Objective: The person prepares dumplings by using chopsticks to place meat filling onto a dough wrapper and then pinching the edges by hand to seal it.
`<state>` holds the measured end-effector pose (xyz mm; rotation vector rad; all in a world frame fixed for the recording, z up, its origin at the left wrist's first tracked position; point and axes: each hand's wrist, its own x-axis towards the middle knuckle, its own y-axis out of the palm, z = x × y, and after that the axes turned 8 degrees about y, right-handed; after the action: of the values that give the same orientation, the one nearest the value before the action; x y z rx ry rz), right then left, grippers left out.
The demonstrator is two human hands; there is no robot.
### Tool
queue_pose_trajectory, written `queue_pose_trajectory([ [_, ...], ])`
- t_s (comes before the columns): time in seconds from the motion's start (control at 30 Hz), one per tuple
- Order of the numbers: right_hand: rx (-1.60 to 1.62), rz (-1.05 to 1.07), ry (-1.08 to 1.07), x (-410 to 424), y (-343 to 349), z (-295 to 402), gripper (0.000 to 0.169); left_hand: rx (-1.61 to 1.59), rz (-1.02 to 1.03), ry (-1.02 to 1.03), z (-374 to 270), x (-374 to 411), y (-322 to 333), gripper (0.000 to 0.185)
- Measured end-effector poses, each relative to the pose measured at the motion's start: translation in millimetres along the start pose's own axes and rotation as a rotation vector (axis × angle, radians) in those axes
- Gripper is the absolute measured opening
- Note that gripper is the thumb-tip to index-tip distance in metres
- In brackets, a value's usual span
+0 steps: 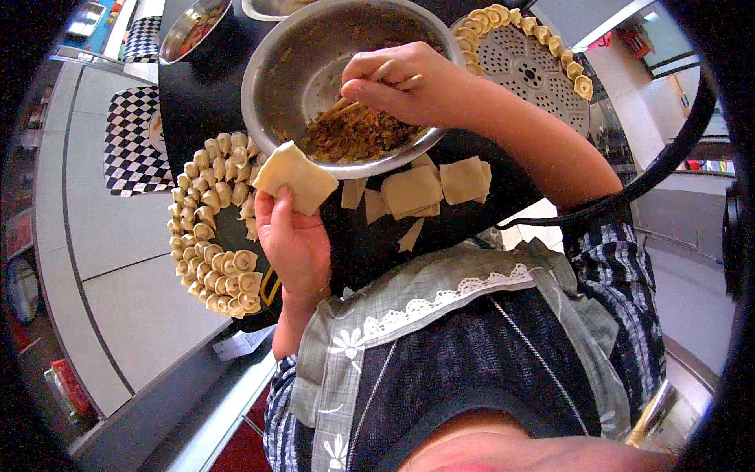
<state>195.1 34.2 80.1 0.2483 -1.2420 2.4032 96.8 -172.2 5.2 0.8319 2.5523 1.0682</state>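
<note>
Between the thumb and fingers of my left hand is a square dough wrapper, raised by the near left rim of a large steel bowl. My right hand reaches over this bowl, closed around wooden chopsticks. Their lower ends point into a brown, minced filling gathered on the bowl's near side. Below the bowl lie loose stacks of square wrappers on the black tabletop. Rows of folded dumplings curve around to the left of my left hand.
At the upper right, a perforated metal steamer tray carries more folded dumplings along its rim. A smaller steel bowl stands at the upper left. Checkered cloth lies beside the table's left edge. A black cable arcs past my right arm.
</note>
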Motion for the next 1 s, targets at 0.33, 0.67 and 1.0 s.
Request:
queue_pose_trajectory([
  [0.33,0.383,0.048,0.428,-7,-8,0,0.03,-0.036,0.0,0.023,3,-3,3,0.03],
  [0.67,0.642,-0.051,0.564,-1,-20,-6,0.033,-0.021,0.021,0.01,0,2,3,0.029],
  [1.0,0.784,-0.376,0.56,-28,-63,-11,0.034,-0.03,0.037,-0.079,-28,-2,21,0.034],
])
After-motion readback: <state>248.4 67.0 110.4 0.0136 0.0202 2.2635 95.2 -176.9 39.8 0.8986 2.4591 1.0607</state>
